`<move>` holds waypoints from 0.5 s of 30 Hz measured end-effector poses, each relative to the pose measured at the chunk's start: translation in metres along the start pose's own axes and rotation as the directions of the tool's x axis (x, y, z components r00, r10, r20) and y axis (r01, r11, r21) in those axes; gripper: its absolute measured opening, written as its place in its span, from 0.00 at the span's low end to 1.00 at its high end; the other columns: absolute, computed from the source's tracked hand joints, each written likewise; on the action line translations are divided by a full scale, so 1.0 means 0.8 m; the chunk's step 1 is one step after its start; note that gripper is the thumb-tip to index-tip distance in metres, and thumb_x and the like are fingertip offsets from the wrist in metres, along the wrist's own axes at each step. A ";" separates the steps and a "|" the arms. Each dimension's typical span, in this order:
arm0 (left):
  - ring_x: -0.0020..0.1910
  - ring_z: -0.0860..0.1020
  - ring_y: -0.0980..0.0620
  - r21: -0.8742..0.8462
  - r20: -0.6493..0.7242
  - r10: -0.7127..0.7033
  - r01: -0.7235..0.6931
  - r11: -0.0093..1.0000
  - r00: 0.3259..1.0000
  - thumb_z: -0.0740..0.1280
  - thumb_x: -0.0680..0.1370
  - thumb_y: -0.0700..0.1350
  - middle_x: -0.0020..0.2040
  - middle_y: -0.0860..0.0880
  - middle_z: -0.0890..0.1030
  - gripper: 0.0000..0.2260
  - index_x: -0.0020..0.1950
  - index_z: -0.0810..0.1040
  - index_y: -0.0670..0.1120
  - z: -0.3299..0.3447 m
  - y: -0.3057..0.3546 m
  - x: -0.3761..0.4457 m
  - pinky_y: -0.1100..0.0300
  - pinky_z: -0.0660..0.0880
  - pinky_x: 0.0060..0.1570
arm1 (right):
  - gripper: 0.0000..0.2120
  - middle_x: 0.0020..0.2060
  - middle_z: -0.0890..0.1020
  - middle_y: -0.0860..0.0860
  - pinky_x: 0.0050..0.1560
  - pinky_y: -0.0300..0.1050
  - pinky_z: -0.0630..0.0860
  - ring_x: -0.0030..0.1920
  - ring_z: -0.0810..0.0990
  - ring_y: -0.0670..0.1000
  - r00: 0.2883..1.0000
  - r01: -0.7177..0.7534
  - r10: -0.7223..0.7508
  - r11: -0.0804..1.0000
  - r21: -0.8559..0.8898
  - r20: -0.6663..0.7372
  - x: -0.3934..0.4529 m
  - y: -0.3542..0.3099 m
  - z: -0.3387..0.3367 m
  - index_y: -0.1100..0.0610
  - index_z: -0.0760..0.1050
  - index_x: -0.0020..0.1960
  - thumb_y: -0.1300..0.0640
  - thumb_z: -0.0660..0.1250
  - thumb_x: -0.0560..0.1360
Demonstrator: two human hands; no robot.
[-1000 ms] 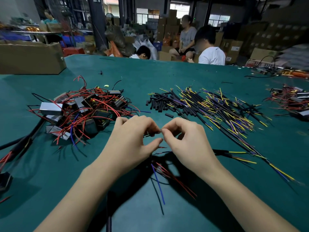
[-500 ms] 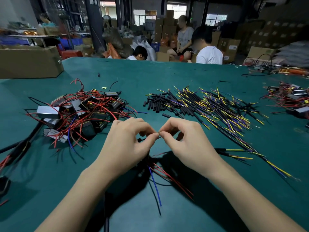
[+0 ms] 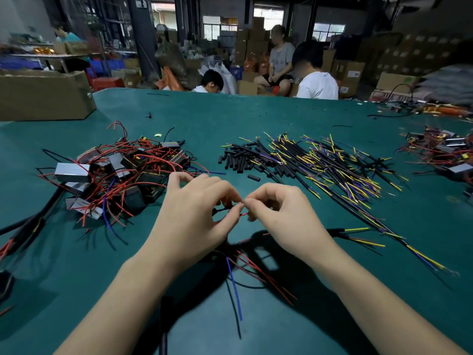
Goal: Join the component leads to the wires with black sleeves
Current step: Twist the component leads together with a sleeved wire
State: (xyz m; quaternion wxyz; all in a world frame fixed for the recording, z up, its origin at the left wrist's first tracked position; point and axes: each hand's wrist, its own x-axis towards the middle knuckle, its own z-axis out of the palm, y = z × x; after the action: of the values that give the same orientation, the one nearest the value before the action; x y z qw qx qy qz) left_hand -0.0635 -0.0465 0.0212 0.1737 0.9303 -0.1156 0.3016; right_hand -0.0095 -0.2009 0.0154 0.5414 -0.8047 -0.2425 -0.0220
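Left hand (image 3: 194,216) and right hand (image 3: 284,216) meet fingertip to fingertip above the green table (image 3: 256,116). Each pinches a thin wire end between thumb and forefinger; the ends touch at the point where the fingers meet. A short red lead (image 3: 243,214) shows just below that point, and a black sleeve (image 3: 221,209) pokes out under the left fingers. What exactly lies inside each pinch is too small to tell.

Below the hands, red leads (image 3: 266,278) and a blue lead (image 3: 234,288) trail toward the near edge. Right of the right wrist, a black sleeved wire with yellow ends (image 3: 358,235) lies on the table.

Left of the hands: a heap of components (image 3: 115,172), grey and black blocks tangled in red leads. Beyond the hands: loose black sleeves (image 3: 238,161), touching a wide spread of wires (image 3: 332,170) in black, yellow and purple. Far right: a second, smaller heap (image 3: 442,152). Far left: a cardboard box (image 3: 43,96). People (image 3: 317,80) sit past the far edge.
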 end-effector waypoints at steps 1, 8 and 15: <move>0.40 0.77 0.52 0.038 -0.003 0.025 -0.025 0.999 1.000 0.66 0.73 0.51 0.37 0.57 0.77 0.05 0.42 0.78 0.51 -0.001 -0.001 0.001 0.49 0.66 0.50 | 0.07 0.29 0.81 0.47 0.34 0.30 0.70 0.30 0.76 0.40 0.999 -0.046 0.045 0.997 0.062 0.022 0.001 0.000 0.000 0.57 0.80 0.39 0.61 0.67 0.75; 0.40 0.78 0.47 0.183 0.047 0.063 -0.071 0.981 0.997 0.65 0.74 0.49 0.36 0.54 0.79 0.06 0.40 0.80 0.50 0.001 0.006 0.001 0.48 0.69 0.47 | 0.07 0.32 0.80 0.46 0.38 0.41 0.73 0.35 0.77 0.44 0.988 0.154 -0.154 0.962 -0.224 0.018 -0.003 0.000 -0.003 0.53 0.77 0.38 0.59 0.67 0.75; 0.43 0.76 0.53 -0.206 0.151 -0.191 0.220 0.954 0.970 0.66 0.77 0.49 0.38 0.55 0.79 0.05 0.41 0.78 0.52 0.009 0.000 -0.001 0.51 0.69 0.52 | 0.04 0.34 0.78 0.51 0.36 0.51 0.74 0.38 0.76 0.56 0.799 0.520 -0.562 0.464 -0.717 0.215 -0.003 0.000 -0.008 0.57 0.76 0.40 0.62 0.67 0.74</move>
State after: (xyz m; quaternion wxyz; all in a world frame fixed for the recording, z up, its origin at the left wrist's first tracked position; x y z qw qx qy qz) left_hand -0.0602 -0.0497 0.0152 0.2988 0.9297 -0.0621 0.2062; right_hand -0.0100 -0.2079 0.0171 0.1327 -0.8328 -0.4388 -0.3104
